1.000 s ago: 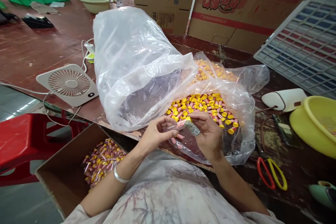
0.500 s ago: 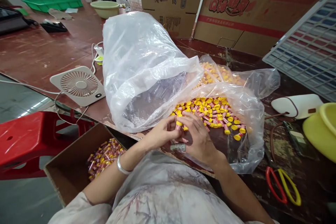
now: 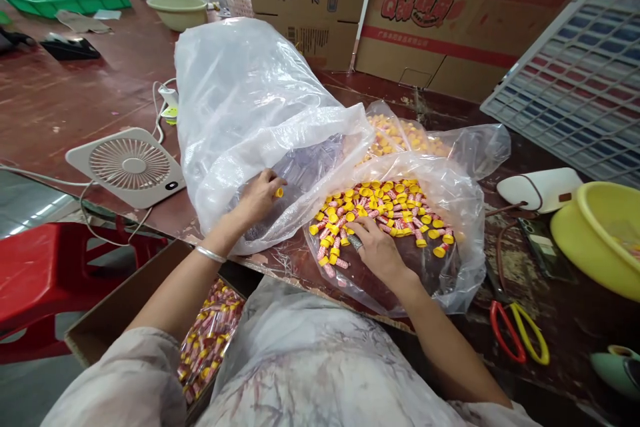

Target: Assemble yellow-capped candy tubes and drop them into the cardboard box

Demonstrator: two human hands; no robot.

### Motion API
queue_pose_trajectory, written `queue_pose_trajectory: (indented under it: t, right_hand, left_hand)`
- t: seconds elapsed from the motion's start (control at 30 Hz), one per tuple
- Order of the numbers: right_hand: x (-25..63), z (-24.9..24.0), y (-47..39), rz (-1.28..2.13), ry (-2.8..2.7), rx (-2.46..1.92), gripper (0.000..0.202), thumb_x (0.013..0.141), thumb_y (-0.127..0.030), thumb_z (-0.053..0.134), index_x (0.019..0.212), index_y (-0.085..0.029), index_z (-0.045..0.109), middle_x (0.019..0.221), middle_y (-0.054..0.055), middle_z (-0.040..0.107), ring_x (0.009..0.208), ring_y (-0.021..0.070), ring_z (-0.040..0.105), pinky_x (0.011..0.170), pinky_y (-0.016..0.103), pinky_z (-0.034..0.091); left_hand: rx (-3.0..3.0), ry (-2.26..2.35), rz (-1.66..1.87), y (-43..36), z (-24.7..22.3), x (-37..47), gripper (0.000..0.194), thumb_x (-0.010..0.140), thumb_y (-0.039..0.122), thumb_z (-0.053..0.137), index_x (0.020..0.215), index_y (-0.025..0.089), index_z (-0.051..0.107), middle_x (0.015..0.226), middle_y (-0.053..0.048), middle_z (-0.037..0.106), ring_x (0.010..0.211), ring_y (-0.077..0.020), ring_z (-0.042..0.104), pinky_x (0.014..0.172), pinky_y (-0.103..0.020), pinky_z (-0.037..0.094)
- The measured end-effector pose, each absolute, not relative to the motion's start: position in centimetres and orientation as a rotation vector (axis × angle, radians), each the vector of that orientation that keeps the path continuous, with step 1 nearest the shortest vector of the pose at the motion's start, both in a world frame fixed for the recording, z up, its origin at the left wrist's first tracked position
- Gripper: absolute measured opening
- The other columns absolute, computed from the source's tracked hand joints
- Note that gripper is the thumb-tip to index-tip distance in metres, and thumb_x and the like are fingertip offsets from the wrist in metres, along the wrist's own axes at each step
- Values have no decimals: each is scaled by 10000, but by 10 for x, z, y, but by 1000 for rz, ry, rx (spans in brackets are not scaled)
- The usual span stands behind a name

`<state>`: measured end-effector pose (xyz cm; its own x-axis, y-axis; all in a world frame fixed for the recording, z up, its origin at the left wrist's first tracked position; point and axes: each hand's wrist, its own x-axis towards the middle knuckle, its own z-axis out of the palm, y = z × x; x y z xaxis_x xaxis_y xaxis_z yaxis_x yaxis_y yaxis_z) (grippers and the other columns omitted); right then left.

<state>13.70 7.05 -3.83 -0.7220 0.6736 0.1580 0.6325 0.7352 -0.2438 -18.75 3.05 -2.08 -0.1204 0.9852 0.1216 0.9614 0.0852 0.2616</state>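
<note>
My left hand (image 3: 257, 200) is at the mouth of the large white plastic bag (image 3: 250, 80), over clear plastic tubes (image 3: 310, 163). Its fingers are closed on a small yellow-capped tube (image 3: 279, 193), of which only the yellow end shows. On the table edge, my right hand (image 3: 377, 250) rests its outstretched fingers on a pile of small red-and-white patterned tubes with yellow caps (image 3: 395, 203). These spill from a clear plastic bag (image 3: 465, 213). A grey wrap (image 3: 355, 242) is around one finger of the right hand.
Left of the white bag stands a small fan (image 3: 133, 163) with its cord. Below the table edge, a cardboard box (image 3: 125, 300) holds many capped tubes. Scissors (image 3: 517, 333), a phone (image 3: 545, 250) and a yellow basin (image 3: 595, 240) lie to the right. Cartons (image 3: 420, 33) stand behind.
My hands were together over the table edge around a yellow-capped tube. Now they are apart: the left has moved to the white bag's mouth, the right onto the pile.
</note>
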Motion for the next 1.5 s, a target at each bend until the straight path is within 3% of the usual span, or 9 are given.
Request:
queue_pose_trajectory:
  t: [0.17, 0.3, 0.47, 0.63, 0.87, 1.03, 1.17, 1.33, 1.5]
  right_hand:
    - [141, -45, 76, 268, -2565, -970, 432, 786, 12, 524, 1147, -192, 643, 1116, 106, 710, 1031, 259, 699, 906, 389, 587]
    - [145, -20, 67, 676, -2113, -852, 314, 895, -169, 633, 1204, -224, 627, 1126, 83, 705, 1022, 226, 715, 920, 379, 611]
    - [136, 25, 47, 1066, -2008, -563, 367, 871, -232, 752, 1224, -273, 659, 1247, 69, 663, 1189, 227, 664, 1018, 380, 586]
    - [126, 35, 39, 859, -2280, -389, 360, 928, -205, 684, 1279, -271, 637, 1239, 63, 719, 1190, 216, 670, 1069, 414, 549]
    - [113, 9, 22, 369, -2364, -443, 633, 886, -241, 652, 1480, -220, 433, 1328, 135, 654, 1323, 299, 577, 1150, 542, 471]
    - [108, 5, 24, 384, -2405, -494, 618, 862, -250, 672, 1441, -235, 458, 1326, 121, 661, 1317, 308, 582, 1177, 570, 429]
    - [125, 6, 37, 518, -2552, -585, 716, 836, -148, 657, 1499, -224, 398, 1482, 117, 561, 1410, 286, 502, 1164, 505, 448]
    - [149, -16, 46, 443, -2679, -972, 505, 740, 54, 526, 1149, -228, 617, 1135, 65, 723, 1088, 241, 681, 948, 386, 554]
    - [148, -25, 40, 356, -2874, -970, 501, 686, 92, 514, 1064, -217, 627, 1073, 58, 703, 1049, 224, 659, 863, 313, 537]
  left_hand:
    - [1676, 1807, 1169, -12, 8, -157, 321, 935, 402, 640, 1136, 161, 709, 1048, -83, 765, 933, -210, 698, 860, -316, 521]
    - [1486, 1433, 1190, -39, 24, -123, 473, 890, 408, 715, 1280, 148, 657, 962, -73, 777, 822, -183, 696, 758, -283, 528]
    - [1368, 1239, 1140, -45, 27, -88, 658, 858, 325, 757, 1463, 194, 534, 965, -51, 779, 816, -184, 717, 794, -297, 537]
    - [1181, 1121, 1268, -42, 24, -68, 614, 833, 325, 780, 1404, 187, 600, 846, -34, 752, 731, -192, 711, 742, -306, 547]
    - [683, 974, 1454, -40, 7, -47, 692, 766, 448, 831, 1348, 151, 600, 789, -16, 696, 654, -166, 666, 664, -304, 563]
    - [774, 907, 1182, -39, 1, -55, 584, 833, 459, 754, 1309, 152, 610, 809, -40, 703, 715, -194, 686, 726, -351, 579]
    - [1375, 1504, 1027, -27, 7, -100, 375, 901, 270, 623, 1262, 174, 650, 1032, -80, 705, 862, -204, 663, 814, -346, 555]
    - [1687, 2545, 309, 7, 6, -164, 333, 917, 97, 475, 1171, 97, 689, 1205, -239, 608, 1000, -342, 654, 783, -427, 531]
    - [1599, 2638, 7, 32, -13, -184, 345, 887, 19, 399, 942, 17, 739, 994, -299, 681, 968, -398, 669, 738, -440, 502]
